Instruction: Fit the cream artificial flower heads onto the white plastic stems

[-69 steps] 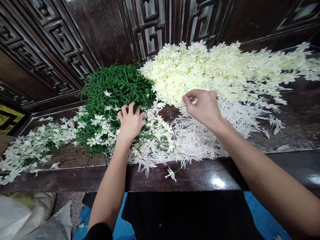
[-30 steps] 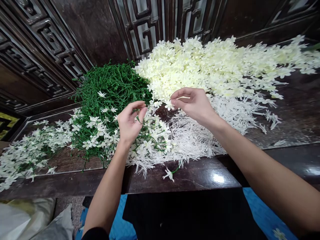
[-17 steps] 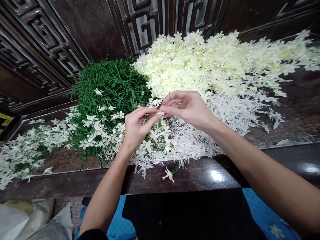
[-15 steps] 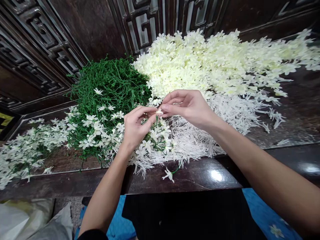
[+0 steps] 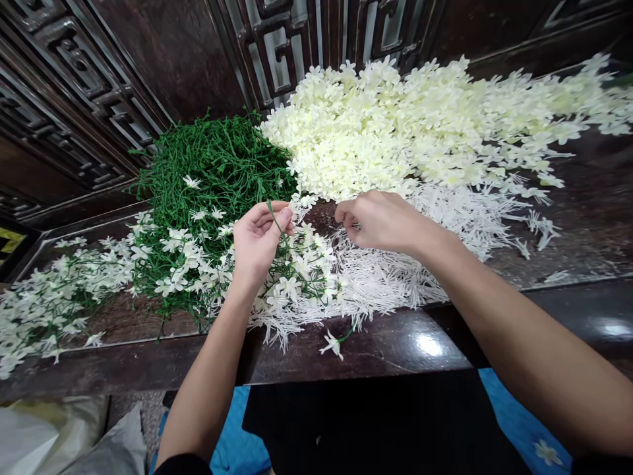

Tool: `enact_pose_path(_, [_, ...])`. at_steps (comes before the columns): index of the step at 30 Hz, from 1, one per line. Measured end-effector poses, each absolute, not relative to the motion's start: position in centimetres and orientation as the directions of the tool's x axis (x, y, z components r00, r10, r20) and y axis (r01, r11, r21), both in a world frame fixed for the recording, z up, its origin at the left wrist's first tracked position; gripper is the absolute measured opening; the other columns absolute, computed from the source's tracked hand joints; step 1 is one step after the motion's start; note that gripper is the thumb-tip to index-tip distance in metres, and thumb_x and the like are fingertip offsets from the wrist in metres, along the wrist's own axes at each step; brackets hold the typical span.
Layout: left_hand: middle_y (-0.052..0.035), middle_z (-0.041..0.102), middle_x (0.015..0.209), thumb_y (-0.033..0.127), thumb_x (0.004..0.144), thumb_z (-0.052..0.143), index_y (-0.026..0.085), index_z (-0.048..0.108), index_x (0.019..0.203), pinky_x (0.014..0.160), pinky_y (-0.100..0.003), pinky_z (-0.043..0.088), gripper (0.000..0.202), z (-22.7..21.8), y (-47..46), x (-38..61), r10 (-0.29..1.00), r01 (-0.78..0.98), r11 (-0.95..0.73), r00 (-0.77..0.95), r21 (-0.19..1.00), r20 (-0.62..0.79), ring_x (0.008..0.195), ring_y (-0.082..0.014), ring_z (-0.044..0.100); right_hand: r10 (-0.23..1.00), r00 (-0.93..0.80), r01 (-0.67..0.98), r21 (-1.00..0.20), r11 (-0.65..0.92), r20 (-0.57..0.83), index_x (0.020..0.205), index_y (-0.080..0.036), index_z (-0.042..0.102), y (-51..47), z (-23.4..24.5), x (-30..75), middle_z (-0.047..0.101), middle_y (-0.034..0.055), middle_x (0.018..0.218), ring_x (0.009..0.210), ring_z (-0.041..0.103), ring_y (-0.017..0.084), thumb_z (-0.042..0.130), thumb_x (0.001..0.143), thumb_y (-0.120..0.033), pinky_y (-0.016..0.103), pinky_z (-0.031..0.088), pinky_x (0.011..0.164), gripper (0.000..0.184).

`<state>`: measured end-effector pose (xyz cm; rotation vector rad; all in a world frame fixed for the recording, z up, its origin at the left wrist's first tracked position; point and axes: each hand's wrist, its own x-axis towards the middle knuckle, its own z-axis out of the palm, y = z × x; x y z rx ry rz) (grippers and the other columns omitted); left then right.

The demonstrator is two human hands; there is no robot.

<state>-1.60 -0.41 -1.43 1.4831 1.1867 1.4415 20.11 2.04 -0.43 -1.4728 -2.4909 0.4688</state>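
Observation:
My left hand (image 5: 257,239) pinches a thin green plastic stem (image 5: 272,216) between thumb and fingers. Whether a blossom sits on that stem is unclear, as white flowers lie right behind the fingertips. To the right, my right hand (image 5: 378,219) is curled closed at the upper edge of a heap of white thread-like stamens (image 5: 390,274). Its fingertips point down, and what they hold, if anything, is hidden. Assembled white flowers on green stems (image 5: 309,260) lie below and between the hands. Behind my left hand rises a pile of green stems (image 5: 217,161).
A large mound of cream petal pieces (image 5: 386,125) fills the back right. More finished white flowers (image 5: 74,284) spread leftward. One single flower (image 5: 332,343) lies on the dark wooden ledge (image 5: 405,353) at the front. Carved wooden panels (image 5: 163,59) stand behind.
My hands were together over a small cream flower piece; now they are apart. My right hand has shifted right towards the stamens, and my left hand has turned, showing the green stem.

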Motion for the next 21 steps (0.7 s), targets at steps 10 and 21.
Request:
enact_pose_path(10, [-0.0008, 0.068, 0.070, 0.035, 0.070, 0.085, 0.015, 0.071, 0.084, 0.059, -0.022, 0.056, 0.028, -1.1, -0.5, -1.4, 0.991, -0.017, -0.127, -0.048, 0.992, 0.127, 0.060, -0.0089, 0.064, 0.880, -0.454, 0.513, -0.768, 0.384, 0.137, 0.080, -0.020, 0.066, 1.8, 0.5, 19.9, 0.071, 0.0062, 0.086, 0.079, 0.069, 0.022, 0.061, 0.073, -0.009, 0.048, 0.061, 0.074, 0.014])
enact_pose_path(21, [-0.0012, 0.070, 0.071, 0.031, 0.068, 0.086, 0.015, 0.071, 0.082, 0.068, -0.024, 0.055, 0.026, -0.7, -1.1, -1.1, 0.989, 0.049, -0.123, 0.094, 0.991, 0.118, 0.064, -0.0102, 0.065, 0.848, -0.475, 0.195, -0.912, 0.361, 0.235, 0.083, -0.019, 0.064, 0.8, 0.2, 18.5, 0.069, 0.0048, 0.087, 0.081, 0.067, 0.019, 0.067, 0.080, -0.021, 0.046, 0.059, 0.083, 0.005])
